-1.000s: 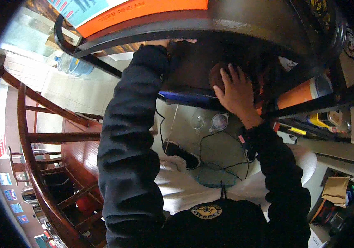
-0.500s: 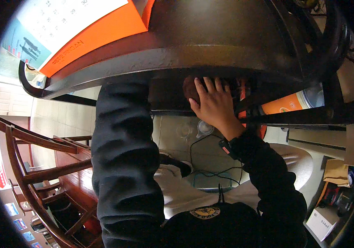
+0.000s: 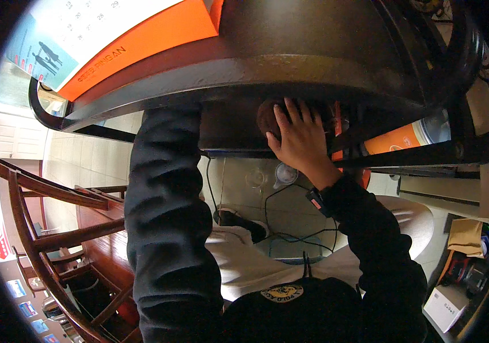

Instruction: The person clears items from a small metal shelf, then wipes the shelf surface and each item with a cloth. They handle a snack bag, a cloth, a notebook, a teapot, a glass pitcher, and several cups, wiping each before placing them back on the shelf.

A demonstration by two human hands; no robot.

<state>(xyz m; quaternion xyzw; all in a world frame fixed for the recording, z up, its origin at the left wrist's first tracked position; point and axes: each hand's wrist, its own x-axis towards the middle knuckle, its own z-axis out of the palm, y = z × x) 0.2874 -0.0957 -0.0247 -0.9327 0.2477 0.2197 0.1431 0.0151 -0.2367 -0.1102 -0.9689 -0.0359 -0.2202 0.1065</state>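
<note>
My right hand lies palm down on a dark reddish-brown rounded thing, whose kind I cannot make out. Its fingers are stretched out and slightly spread, not wrapped round it. That thing rests on the dark shelf under the table top, partly covered by the hand and the table edge. My left arm, in a black sleeve, reaches in below the same edge; the left hand itself is hidden. Just right of my right hand stands something narrow and red.
An orange-and-white desk calendar stands on the dark table top. An orange round container sits at the shelf's right. Dark cords and a light cup-like thing are on the floor. A wooden chair stands left.
My right hand has shifted very slightly right and up, still flat on the rounded thing. The view has moved a little, and more cord shows beside my left sleeve.
</note>
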